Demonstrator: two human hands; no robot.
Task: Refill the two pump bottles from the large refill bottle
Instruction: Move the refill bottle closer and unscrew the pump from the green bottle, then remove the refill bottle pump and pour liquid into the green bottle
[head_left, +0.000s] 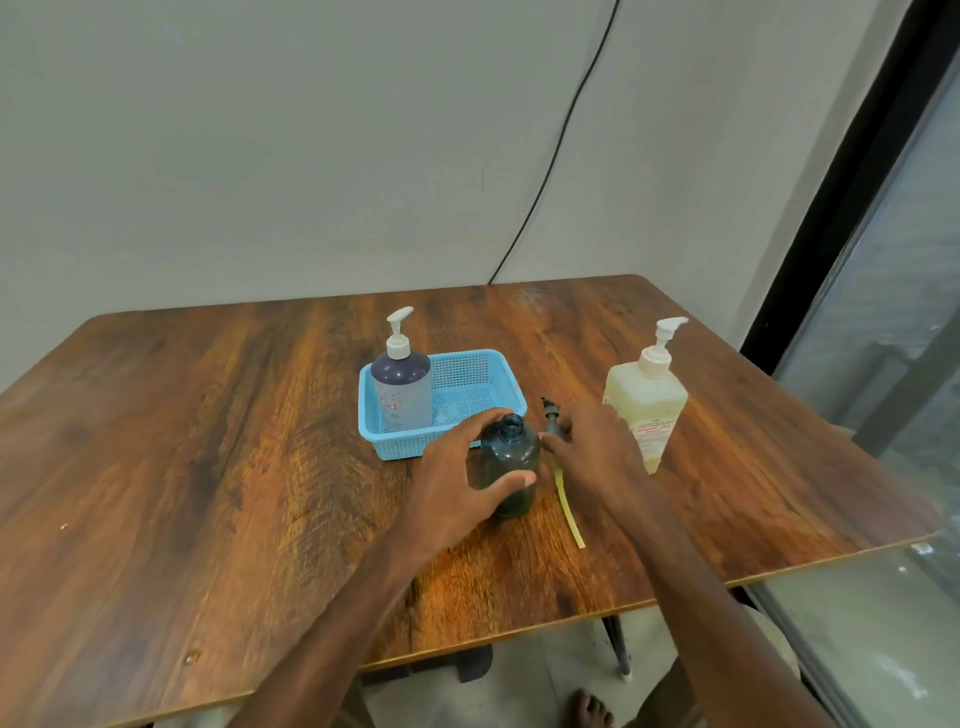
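Wooden table (208, 441) bears an upright, uncapped, translucent dark-teal pump bottle (511, 457).

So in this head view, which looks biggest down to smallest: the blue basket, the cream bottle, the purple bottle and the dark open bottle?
1. blue plastic mesh basket
2. cream square pump bottle
3. purple round pump bottle and dark teal open-necked bottle: their bodies look alike, and the teal one stands nearer the camera, so I won't rank them.

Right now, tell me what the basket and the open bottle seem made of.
The basket looks like moulded plastic, matte light blue, with perforated walls. The open bottle is probably plastic too, though glass is possible: dark, tinted, see-through, glossy.
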